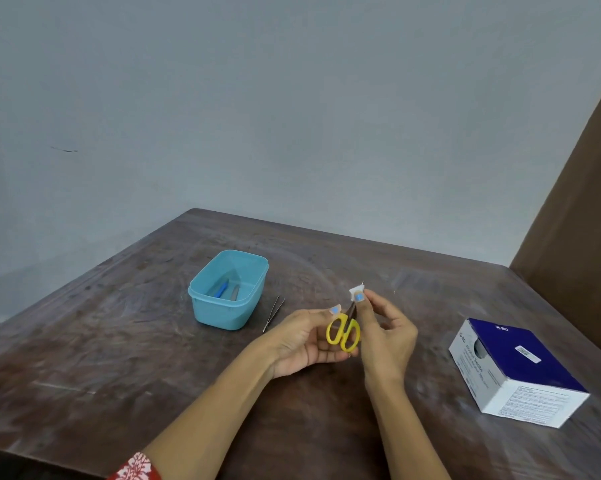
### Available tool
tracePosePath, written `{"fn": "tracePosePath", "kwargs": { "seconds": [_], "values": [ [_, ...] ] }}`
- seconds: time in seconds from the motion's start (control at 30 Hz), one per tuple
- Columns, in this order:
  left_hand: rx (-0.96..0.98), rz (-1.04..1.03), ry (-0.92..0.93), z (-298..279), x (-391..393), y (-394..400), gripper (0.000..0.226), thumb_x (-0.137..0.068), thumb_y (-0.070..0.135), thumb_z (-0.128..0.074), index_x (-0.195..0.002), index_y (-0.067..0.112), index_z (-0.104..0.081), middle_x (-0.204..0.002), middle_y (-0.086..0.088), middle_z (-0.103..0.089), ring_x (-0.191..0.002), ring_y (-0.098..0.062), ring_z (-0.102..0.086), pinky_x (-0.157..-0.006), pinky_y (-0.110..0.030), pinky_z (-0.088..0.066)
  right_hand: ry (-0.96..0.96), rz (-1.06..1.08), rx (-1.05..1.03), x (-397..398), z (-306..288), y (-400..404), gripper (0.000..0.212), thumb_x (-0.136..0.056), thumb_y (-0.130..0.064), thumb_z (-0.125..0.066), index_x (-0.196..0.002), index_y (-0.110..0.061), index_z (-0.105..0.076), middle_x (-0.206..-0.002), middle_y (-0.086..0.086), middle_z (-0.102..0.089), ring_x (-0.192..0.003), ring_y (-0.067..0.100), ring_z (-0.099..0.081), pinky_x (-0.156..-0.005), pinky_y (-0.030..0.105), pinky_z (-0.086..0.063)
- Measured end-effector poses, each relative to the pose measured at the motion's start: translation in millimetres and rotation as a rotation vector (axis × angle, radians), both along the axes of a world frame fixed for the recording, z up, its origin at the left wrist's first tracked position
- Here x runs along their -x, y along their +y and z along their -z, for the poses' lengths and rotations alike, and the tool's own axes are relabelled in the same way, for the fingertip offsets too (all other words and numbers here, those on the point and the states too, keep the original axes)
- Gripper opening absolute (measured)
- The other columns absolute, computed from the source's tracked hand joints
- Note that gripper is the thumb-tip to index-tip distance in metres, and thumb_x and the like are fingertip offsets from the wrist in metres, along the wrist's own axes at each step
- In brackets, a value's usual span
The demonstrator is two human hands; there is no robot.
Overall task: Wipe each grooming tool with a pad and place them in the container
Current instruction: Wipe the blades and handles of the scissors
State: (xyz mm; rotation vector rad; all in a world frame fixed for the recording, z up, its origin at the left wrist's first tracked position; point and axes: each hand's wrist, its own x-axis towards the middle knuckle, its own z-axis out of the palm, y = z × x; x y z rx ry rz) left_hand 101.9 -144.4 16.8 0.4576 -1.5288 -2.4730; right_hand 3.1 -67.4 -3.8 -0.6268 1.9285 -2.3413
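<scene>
My left hand holds small scissors with yellow handles above the table, blades pointing up and away. My right hand pinches a small white pad around the blades near their tip. To the left stands a light blue plastic container, open, with a blue-handled tool and a metal tool lying inside. Metal tweezers lie on the table between the container and my left hand.
A blue and white cardboard box sits at the right on the dark wooden table. A brown panel rises at the far right. A pale wall stands behind the table's far edges.
</scene>
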Motion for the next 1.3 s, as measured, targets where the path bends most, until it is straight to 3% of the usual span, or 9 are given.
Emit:
{"fn": "tracePosePath", "kwargs": {
  "seconds": [0.1, 0.17, 0.27, 0.37, 0.5, 0.67, 0.93, 1.1, 1.3],
  "values": [
    [0.031, 0.007, -0.014, 0.8, 0.8, 1.3, 0.028, -0.092, 0.028, -0.05, -0.096, 0.005, -0.065, -0.086, -0.012, -0.071, -0.081, -0.025, -0.067, -0.072, -0.03, -0.056, 0.024, 0.022, 0.005, 0.7, -0.7, -0.3, 0.007, -0.076, -0.025, -0.075, -0.078, -0.032, -0.074, -0.095, -0.004, -0.07, -0.084, 0.023, -0.067, -0.071, 0.045, -0.056],
    [0.033, -0.033, 0.005, 2.3, 1.9, 0.8, 0.027, -0.092, 0.028, -0.05, -0.096, 0.007, -0.066, -0.087, -0.011, -0.072, -0.081, -0.025, -0.068, -0.071, -0.029, -0.055, 0.03, -0.022, -0.004, 0.1, -3.5, 1.0, 0.013, -0.077, -0.015, -0.075, -0.074, -0.028, -0.073, -0.092, -0.004, -0.069, -0.086, 0.021, -0.067, -0.068, 0.04, -0.056],
    [0.012, -0.07, 0.034, 2.4, 1.6, -1.5, 0.026, -0.091, 0.028, -0.051, -0.097, 0.008, -0.067, -0.089, -0.012, -0.071, -0.082, -0.025, -0.068, -0.07, -0.029, -0.055, -0.011, -0.13, 0.01, -5.5, -9.8, 3.8, 0.004, -0.079, -0.01, -0.073, -0.077, -0.014, -0.072, -0.085, 0.009, -0.069, -0.059, 0.008, -0.064, -0.045, 0.02, -0.049],
    [0.006, -0.005, 0.017, 0.9, -0.7, -2.2, 0.029, -0.09, 0.029, -0.052, -0.098, 0.005, -0.065, -0.09, -0.014, -0.071, -0.082, -0.026, -0.068, -0.071, -0.03, -0.055, -0.115, -0.165, 0.067, -8.3, -12.9, 5.8, 0.009, -0.081, -0.015, -0.071, -0.083, -0.006, -0.071, -0.06, 0.005, -0.065, -0.04, 0.009, -0.053, -0.034, 0.021, -0.041],
    [0.044, 0.048, -0.008, 0.5, -1.5, 0.0, 0.03, -0.091, 0.029, -0.05, -0.095, 0.004, -0.066, -0.089, -0.014, -0.071, -0.08, -0.025, -0.068, -0.074, -0.029, -0.055, -0.189, -0.148, 0.105, -5.6, -14.0, 5.1, 0.016, -0.083, -0.018, -0.069, -0.085, -0.002, -0.07, -0.042, -0.007, -0.051, -0.036, 0.005, -0.043, -0.035, 0.02, -0.038],
    [0.029, -0.024, 0.017, 2.3, 0.4, -0.3, 0.03, -0.092, 0.03, -0.049, -0.098, 0.006, -0.066, -0.088, -0.011, -0.072, -0.08, -0.024, -0.068, -0.073, -0.029, -0.054, -0.228, -0.229, 0.073, -8.4, -13.7, 4.8, 0.012, -0.081, -0.012, -0.069, -0.089, -0.002, -0.07, -0.054, 0.002, -0.064, -0.04, 0.008, -0.053, -0.036, 0.021, -0.043],
    [0.025, 0.016, 0.003, 3.0, 1.1, -1.0, 0.031, -0.094, 0.031, -0.046, -0.099, 0.006, -0.064, -0.09, -0.011, -0.072, -0.082, -0.023, -0.068, -0.073, -0.028, -0.053, -0.207, -0.188, 0.123, -10.9, -16.7, 7.0, 0.007, -0.083, -0.02, -0.068, -0.082, -0.014, -0.071, -0.053, -0.003, -0.065, -0.039, 0.009, -0.052, -0.034, 0.023, -0.042],
    [0.013, -0.085, 0.037, 2.7, 3.0, -4.1, 0.029, -0.094, 0.029, -0.047, -0.104, 0.006, -0.063, -0.091, -0.012, -0.07, -0.081, -0.022, -0.068, -0.069, -0.028, -0.054, -0.146, -0.208, 0.101, -10.7, -14.3, 4.4, 0.009, -0.079, -0.008, -0.071, -0.087, -0.008, -0.073, -0.065, -0.004, -0.071, -0.054, 0.004, -0.063, -0.048, 0.017, -0.049],
    [0.055, -0.032, 0.004, 3.9, 2.9, -2.1, 0.031, -0.095, 0.03, -0.045, -0.099, 0.005, -0.064, -0.09, -0.012, -0.071, -0.079, -0.023, -0.067, -0.071, -0.027, -0.054, -0.155, -0.183, 0.125, -8.4, -13.0, 4.7, 0.004, -0.082, -0.012, -0.069, -0.082, -0.009, -0.07, -0.053, -0.001, -0.064, -0.037, 0.008, -0.051, -0.032, 0.02, -0.04]
  ]
}}
